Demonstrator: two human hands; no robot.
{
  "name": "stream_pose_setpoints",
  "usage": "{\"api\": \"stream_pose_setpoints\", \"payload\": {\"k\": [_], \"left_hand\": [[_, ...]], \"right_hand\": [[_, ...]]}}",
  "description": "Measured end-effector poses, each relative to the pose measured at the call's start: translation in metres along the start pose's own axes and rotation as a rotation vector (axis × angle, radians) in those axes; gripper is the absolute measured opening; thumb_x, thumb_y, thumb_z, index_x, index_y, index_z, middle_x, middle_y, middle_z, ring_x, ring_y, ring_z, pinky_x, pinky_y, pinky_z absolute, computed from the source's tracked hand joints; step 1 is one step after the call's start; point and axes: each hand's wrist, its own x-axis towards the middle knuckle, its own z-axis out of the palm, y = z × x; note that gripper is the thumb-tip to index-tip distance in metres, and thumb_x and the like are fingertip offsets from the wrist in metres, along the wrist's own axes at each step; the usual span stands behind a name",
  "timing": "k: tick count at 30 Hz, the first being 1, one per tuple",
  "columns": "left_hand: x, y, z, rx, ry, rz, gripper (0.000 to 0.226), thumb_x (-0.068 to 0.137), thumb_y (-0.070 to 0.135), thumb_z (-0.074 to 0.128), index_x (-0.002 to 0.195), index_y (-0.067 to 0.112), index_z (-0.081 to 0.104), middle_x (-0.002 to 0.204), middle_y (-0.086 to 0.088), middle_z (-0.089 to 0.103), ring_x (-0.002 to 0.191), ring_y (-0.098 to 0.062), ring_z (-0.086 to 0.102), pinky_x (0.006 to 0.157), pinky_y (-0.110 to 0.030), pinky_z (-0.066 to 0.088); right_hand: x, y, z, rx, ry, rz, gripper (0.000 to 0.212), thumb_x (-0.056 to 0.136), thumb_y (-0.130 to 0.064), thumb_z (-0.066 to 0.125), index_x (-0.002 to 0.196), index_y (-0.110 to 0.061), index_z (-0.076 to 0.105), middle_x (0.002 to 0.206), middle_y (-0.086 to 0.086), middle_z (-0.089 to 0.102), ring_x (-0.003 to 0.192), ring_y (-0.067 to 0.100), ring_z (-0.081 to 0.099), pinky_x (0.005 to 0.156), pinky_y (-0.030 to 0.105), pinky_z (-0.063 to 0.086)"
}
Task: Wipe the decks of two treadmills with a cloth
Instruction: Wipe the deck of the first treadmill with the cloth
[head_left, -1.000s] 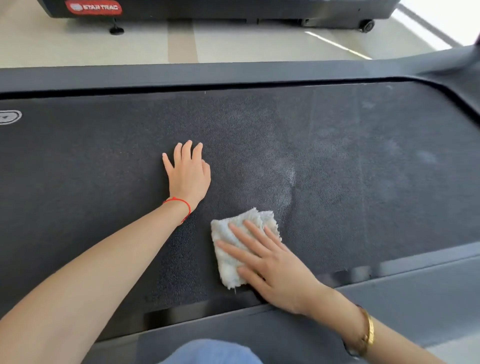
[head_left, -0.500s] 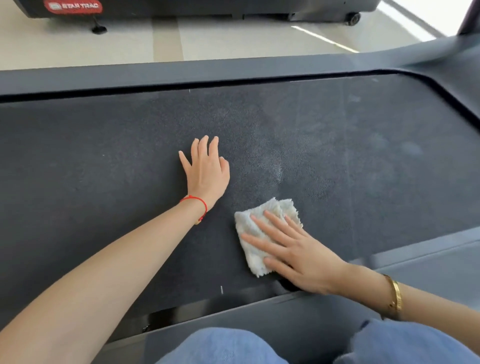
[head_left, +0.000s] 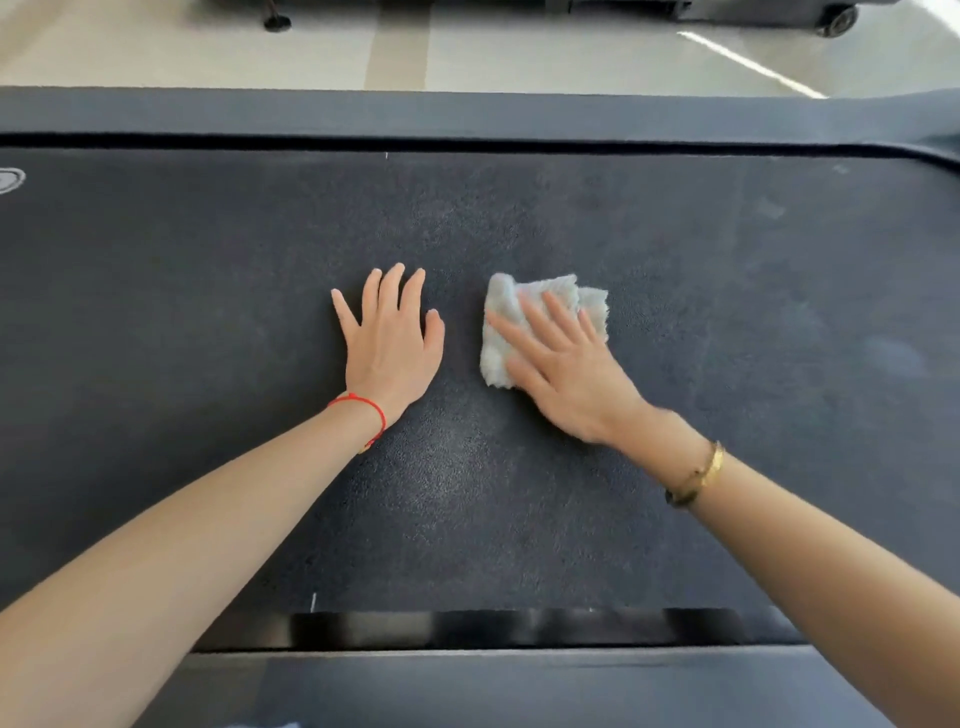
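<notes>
The dark textured treadmill deck (head_left: 727, 322) fills the view from left to right. A folded white cloth (head_left: 501, 332) lies on its middle. My right hand (head_left: 566, 364) presses flat on the cloth with straight, spread fingers, covering its lower right part. Just to the left, my left hand (head_left: 392, 343) rests flat on the bare deck, fingers straight and slightly apart, holding nothing. A hand's width of belt separates the two hands.
Grey side rails run along the far edge (head_left: 467, 114) and the near edge (head_left: 519, 686) of the deck. Beyond the far rail is pale floor (head_left: 519, 52), with the base and a wheel (head_left: 836, 21) of another machine at the top.
My right hand has pushed the cloth away from the near rail toward the middle of the deck. The left hand has stayed flat on the belt. My view has shifted forward over the deck.
</notes>
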Motion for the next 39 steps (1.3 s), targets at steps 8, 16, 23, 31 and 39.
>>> {"api": "stream_pose_setpoints", "payload": {"k": [8, 16, 23, 31, 39], "left_hand": [[-0.005, 0.011, -0.008, 0.197, -0.010, 0.046, 0.051, 0.102, 0.030, 0.035, 0.152, 0.019, 0.033, 0.158, -0.007, 0.030, 0.149, -0.026, 0.021, 0.118, -0.063, 0.007], [0.004, 0.017, -0.017, 0.216, -0.067, 0.041, 0.054, 0.103, 0.032, 0.033, 0.155, 0.019, 0.025, 0.161, -0.007, 0.025, 0.151, -0.026, 0.015, 0.118, -0.063, 0.009], [0.018, 0.026, 0.003, 0.052, -0.070, -0.064, 0.055, 0.103, 0.035, 0.032, 0.156, 0.026, 0.020, 0.163, -0.001, 0.016, 0.152, -0.023, 0.006, 0.118, -0.065, 0.005], [0.019, 0.027, 0.016, 0.087, -0.029, -0.078, 0.056, 0.100, 0.040, 0.026, 0.155, 0.029, 0.022, 0.163, -0.001, 0.019, 0.152, -0.023, 0.009, 0.118, -0.066, 0.006], [0.018, 0.025, 0.015, 0.099, -0.028, -0.068, 0.057, 0.100, 0.039, 0.027, 0.156, 0.028, 0.022, 0.163, 0.000, 0.018, 0.152, -0.022, 0.009, 0.117, -0.066, 0.006]], "right_hand": [[-0.017, 0.037, -0.003, 0.012, -0.045, -0.211, 0.051, 0.106, -0.044, 0.023, 0.156, -0.041, 0.011, 0.165, -0.010, 0.000, 0.152, 0.019, -0.011, 0.123, 0.038, -0.008], [0.057, 0.054, -0.015, 0.043, 0.043, 0.094, 0.052, 0.105, -0.042, 0.022, 0.156, -0.038, 0.013, 0.166, -0.002, -0.001, 0.152, 0.026, -0.009, 0.122, 0.047, -0.009], [0.047, 0.082, -0.014, 0.045, 0.022, -0.126, 0.051, 0.105, -0.044, 0.023, 0.154, -0.046, 0.011, 0.165, -0.009, 0.002, 0.153, 0.019, -0.007, 0.121, 0.037, -0.008], [0.195, 0.118, -0.042, 0.016, 0.014, 0.217, 0.054, 0.104, -0.043, 0.019, 0.157, -0.037, 0.011, 0.166, 0.002, -0.003, 0.152, 0.030, -0.009, 0.120, 0.050, -0.009], [0.211, 0.057, -0.022, -0.029, -0.028, -0.123, 0.051, 0.106, -0.042, 0.021, 0.156, -0.036, 0.015, 0.166, 0.003, 0.007, 0.151, 0.032, -0.001, 0.120, 0.051, -0.003]]}}
